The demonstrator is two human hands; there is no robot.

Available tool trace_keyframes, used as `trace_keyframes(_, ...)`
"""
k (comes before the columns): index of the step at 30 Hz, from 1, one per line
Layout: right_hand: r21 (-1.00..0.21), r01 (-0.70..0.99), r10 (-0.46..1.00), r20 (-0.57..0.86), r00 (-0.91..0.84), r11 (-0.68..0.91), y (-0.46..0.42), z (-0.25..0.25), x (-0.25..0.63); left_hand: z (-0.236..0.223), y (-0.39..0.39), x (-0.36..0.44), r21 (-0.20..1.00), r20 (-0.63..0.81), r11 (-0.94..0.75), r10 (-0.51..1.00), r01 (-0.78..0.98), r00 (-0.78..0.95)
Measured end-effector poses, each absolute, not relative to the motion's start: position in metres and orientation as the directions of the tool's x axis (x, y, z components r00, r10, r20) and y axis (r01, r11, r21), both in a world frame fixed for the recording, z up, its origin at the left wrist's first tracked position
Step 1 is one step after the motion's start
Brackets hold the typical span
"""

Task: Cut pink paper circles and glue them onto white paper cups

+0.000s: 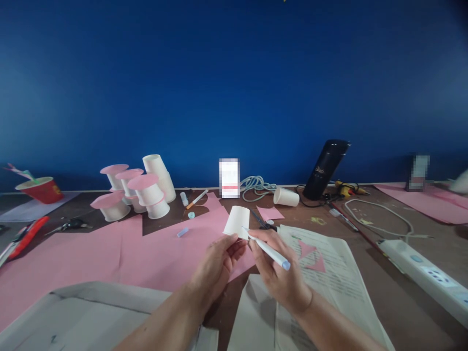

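My left hand (224,261) grips a white paper cup (237,220) near its lower edge, holding it over the pink paper (164,261). In my right hand (280,268) is a white marker pen (270,252) with a pale blue end. Its tip meets or nearly meets the cup's side; I cannot tell which. A small pale blue pen cap (183,232) lies on the pink paper to the left. Scissors (260,220), partly hidden, rest just behind my right hand.
Stacked white cups with pink paper discs (148,192) stand at the back left. A cup (286,197) lies on its side near coiled cable (258,187). Further right are a black bottle (325,168) and a power strip (426,273). A red-handled cutter (29,236) lies far left.
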State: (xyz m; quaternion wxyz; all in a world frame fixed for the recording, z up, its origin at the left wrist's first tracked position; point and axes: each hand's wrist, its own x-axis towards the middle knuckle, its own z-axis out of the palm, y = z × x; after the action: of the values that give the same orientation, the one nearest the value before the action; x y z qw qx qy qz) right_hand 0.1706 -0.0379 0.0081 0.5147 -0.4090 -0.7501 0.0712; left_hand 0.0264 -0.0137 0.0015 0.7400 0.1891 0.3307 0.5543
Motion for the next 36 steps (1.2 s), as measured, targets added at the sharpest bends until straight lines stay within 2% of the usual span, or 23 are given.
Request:
trace_keyframes(9,-0.497,0.561,0.676,0.719,-0.159,0.662,-0.0386,0.0105,0.1701,0.0011,-0.0145,0.0260,0.660,-0.264,0.332,0.942,-0.674,0.206)
trace_keyframes(17,-0.480,0.588,0.673,0.723,-0.156,0.651,-0.0378,0.0115,0.1707,0.0076,-0.0148,0.0278,0.643,-0.319,0.344,0.933,-0.685,0.168)
trace_keyframes(36,-0.476,0.620,0.689,0.710,-0.148,0.624,-0.0382,0.0124,0.1711,0.0025,-0.0138,0.0267,0.668,-0.255,0.326,0.945,-0.669,0.206)
